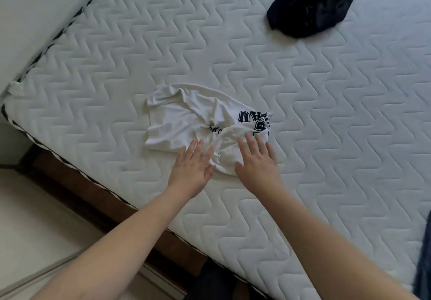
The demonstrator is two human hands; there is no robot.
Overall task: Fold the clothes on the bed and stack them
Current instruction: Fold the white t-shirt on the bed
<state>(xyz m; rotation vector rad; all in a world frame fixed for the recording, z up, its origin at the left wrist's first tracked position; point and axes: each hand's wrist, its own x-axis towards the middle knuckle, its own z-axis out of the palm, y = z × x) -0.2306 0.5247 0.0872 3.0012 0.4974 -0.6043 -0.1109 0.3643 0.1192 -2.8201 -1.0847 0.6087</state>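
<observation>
Head view. A bare quilted mattress (279, 103) with a zigzag stitch pattern fills most of the frame; its near edge runs diagonally from the left to the lower right, above a brown bed frame (98, 197) and a pale floor (30, 225). A crumpled white T-shirt (186, 117) with dark block lettering lies on the mattress close to the near edge, roughly at the centre of the view. The left hand (193, 166) lies flat with fingers straight and spread, its fingertips touching the shirt's near hem. The right hand (256, 162) is likewise flat and open, fingers extended, resting on the bunched right part of the shirt just below the lettering. Neither hand grips any fabric. A crumpled black garment (314, 3) sits well apart, towards the upper right of the mattress. A strip of dark blue fabric (425, 253) shows at the right edge, too little to identify.
</observation>
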